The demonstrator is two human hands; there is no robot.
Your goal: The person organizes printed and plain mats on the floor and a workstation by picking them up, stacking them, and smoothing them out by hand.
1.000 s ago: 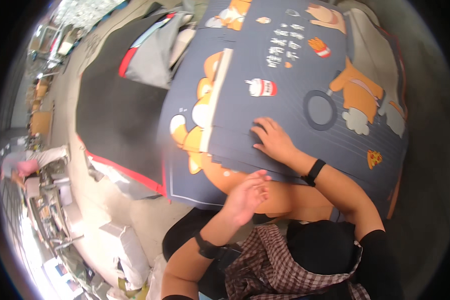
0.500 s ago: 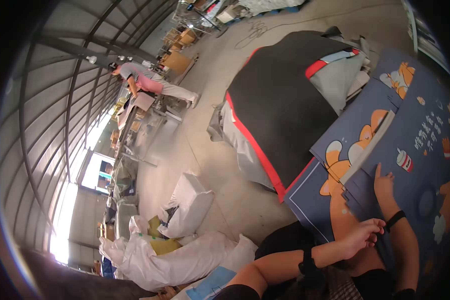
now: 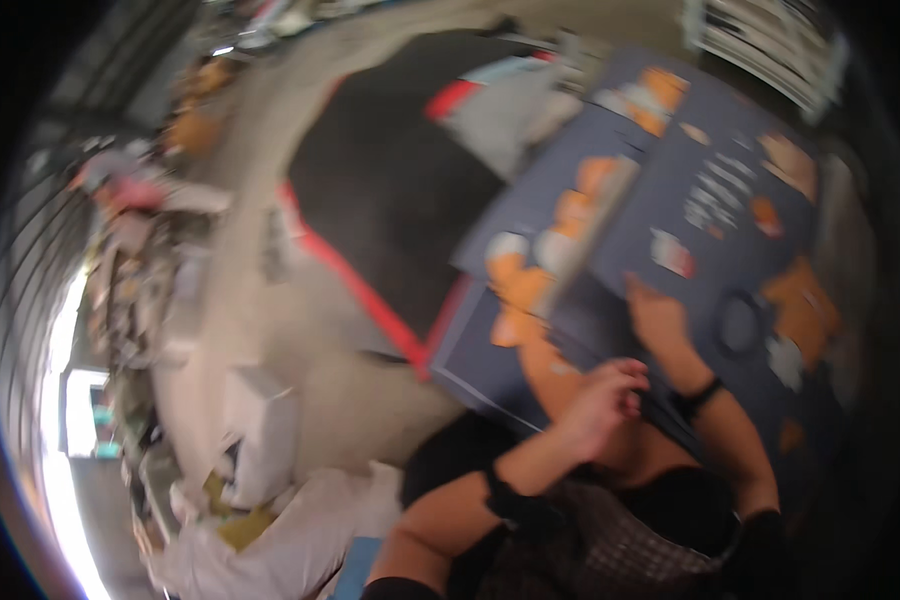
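Large dark blue-grey mats (image 3: 560, 145) printed with orange cartoon animals lie stacked in front of me, overlapping. A pale narrow strip (image 3: 590, 235) runs across them; I cannot tell if it is a mat's edge or separate. My right hand (image 3: 660, 322) rests on the upper mat, index finger stretched out, near that strip. My left hand (image 3: 602, 405) is raised nearer my body, over the mats' near side, its fingers curled in with nothing visible in them. Both wrists wear black bands. The picture is blurred by motion.
Left of the mats lies a black sheet pile (image 3: 400, 160) with red edging. White sacks (image 3: 260, 430) stand on the floor at the lower left. A person (image 3: 130, 185) bends at a cluttered bench far left. A pale rack (image 3: 765, 50) stands at the far right.
My view has swung to the right, so the mats, sacks and black pile sit further left in the picture. Both hands keep nearly the same place over the mats.
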